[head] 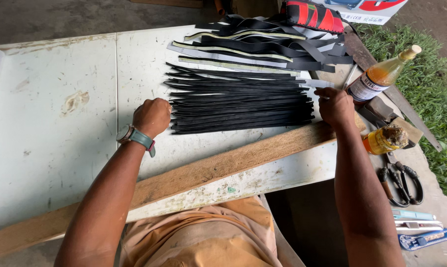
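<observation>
While the worn white table (pixel 60 148) carries the flat row of black rubber strips (pixel 240 101), left hand (pixel 151 117) and right hand (pixel 334 105) pinch its opposite ends; an uneven tug could scatter them toward the amber bottle (pixel 381 74).

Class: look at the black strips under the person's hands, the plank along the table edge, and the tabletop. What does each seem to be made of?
Black strips: probably rubber, matte, thin and limp, lying flat.
Plank: bare wood, visible grain, unpainted.
Tabletop: a hard board painted white, chipped and stained; what lies beneath is unclear.
</observation>
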